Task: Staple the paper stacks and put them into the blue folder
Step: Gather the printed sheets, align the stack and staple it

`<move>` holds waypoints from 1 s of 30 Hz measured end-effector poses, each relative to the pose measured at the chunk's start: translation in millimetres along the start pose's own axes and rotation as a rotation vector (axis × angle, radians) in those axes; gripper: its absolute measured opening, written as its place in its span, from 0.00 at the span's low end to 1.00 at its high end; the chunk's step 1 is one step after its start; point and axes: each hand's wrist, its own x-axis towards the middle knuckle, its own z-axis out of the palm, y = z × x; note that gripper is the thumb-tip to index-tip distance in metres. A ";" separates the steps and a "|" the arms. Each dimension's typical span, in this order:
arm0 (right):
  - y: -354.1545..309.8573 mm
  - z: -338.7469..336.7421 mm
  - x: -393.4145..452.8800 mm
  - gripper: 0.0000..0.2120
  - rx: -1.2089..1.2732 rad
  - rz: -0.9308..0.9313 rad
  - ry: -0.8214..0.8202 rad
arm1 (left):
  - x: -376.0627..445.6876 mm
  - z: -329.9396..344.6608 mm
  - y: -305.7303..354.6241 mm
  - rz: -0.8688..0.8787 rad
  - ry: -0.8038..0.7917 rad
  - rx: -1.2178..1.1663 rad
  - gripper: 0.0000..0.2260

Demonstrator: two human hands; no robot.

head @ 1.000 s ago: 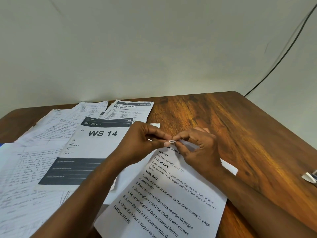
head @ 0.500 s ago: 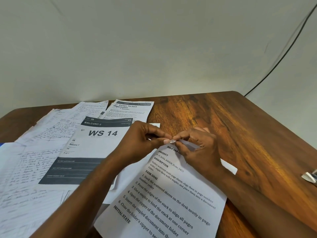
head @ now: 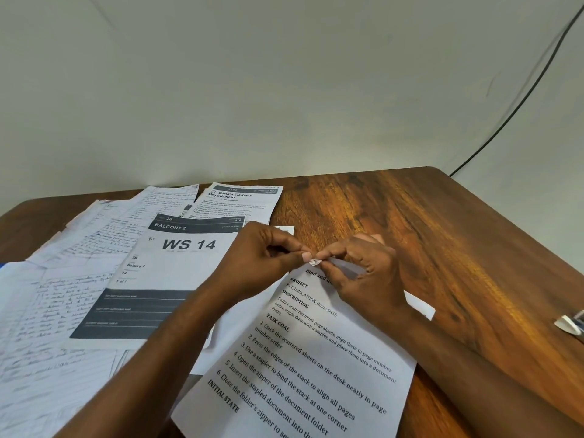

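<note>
A printed instruction paper stack (head: 316, 358) lies tilted on the wooden table (head: 458, 248) in front of me. My left hand (head: 262, 257) and my right hand (head: 366, 273) meet at its top corner (head: 313, 262). Thumb and forefinger of each hand pinch that small folded corner, lifted a little off the table. I cannot tell whether a staple is in the corner. A thin blue sliver (head: 2, 265) at the far left edge may be the folder. A silver and white object (head: 570, 324), perhaps the stapler, is cut off at the right edge.
A "WS 14" sheet (head: 177, 263) lies left of my hands over handwritten pages (head: 47, 311). A "Curtain Tie-back" sheet (head: 240, 200) sits behind it. A black cable (head: 521, 99) runs down the wall at the back right. Bare wood fills the table's right half.
</note>
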 end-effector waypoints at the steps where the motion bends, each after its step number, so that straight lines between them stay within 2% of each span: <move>1: 0.1 0.0 0.1 0.06 0.002 0.002 0.000 | -0.4 0.0 0.7 0.002 0.001 -0.004 0.02; 19: -2.5 0.6 -1.2 0.06 -0.004 -0.009 -0.017 | -1.4 3.5 -5.0 0.017 0.024 0.013 0.02; 30: -3.3 1.3 -1.4 0.05 0.004 -0.005 0.004 | 0.9 9.4 -15.0 0.105 0.064 0.054 0.05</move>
